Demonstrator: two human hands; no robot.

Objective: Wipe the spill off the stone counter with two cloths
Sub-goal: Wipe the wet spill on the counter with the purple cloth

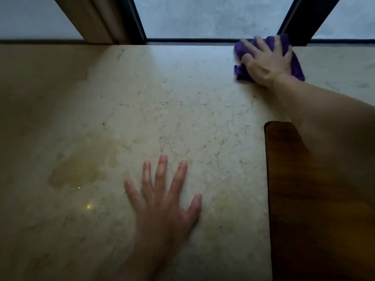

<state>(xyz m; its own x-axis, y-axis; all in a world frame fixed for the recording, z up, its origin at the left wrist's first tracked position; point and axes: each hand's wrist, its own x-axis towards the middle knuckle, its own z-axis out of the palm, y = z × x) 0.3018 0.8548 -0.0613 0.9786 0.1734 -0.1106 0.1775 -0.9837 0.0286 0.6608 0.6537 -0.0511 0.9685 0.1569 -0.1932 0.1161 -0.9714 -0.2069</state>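
Note:
The beige stone counter (125,94) fills most of the view. My right hand (267,59) presses flat on a crumpled purple cloth (297,66) at the far right, close to the window frame. My left hand (164,201) lies flat on the bare stone near the front, fingers spread, holding nothing. A few small water drops (229,105) sit between the two hands. A darker wet-looking patch (77,171) spreads to the left of my left hand. Only one cloth is in view.
A dark wooden board or table edge (316,199) covers the counter's near right side under my right forearm. A window with dark frames (134,19) and a wooden post (95,19) runs along the counter's far edge.

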